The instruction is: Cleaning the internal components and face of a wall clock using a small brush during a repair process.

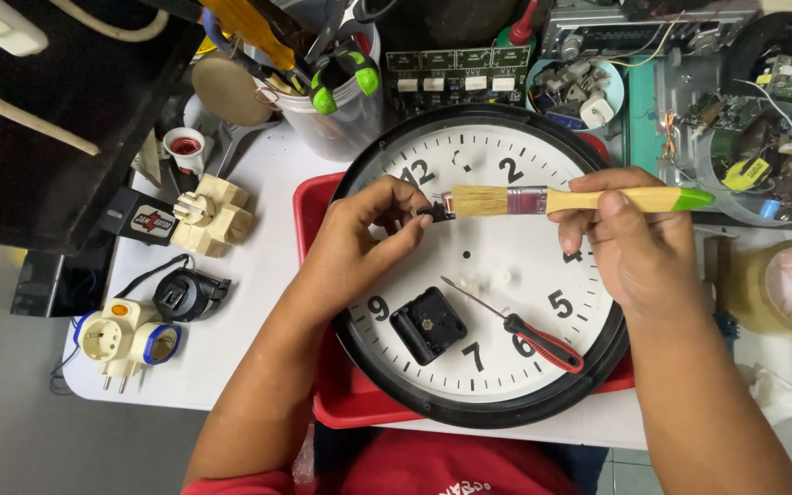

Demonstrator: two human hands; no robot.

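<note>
Centre of frame, above round white clock face with black rim [588, 353]: left hand [359, 243], grip pinched on small black clock part [436, 212]. Right hand [630, 243], grip closed on wooden flat paintbrush [588, 200], long axis horizontal, bristles touching part's right side.

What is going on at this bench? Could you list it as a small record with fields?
Left hand: pinches a small black part
Right hand: holds a paintbrush, bristles at the part
Surface beneath: wall clock lying face up in a red tray
On the clock: black clock movement, red-handled screwdriver
Left side: cream plug adapters
</note>
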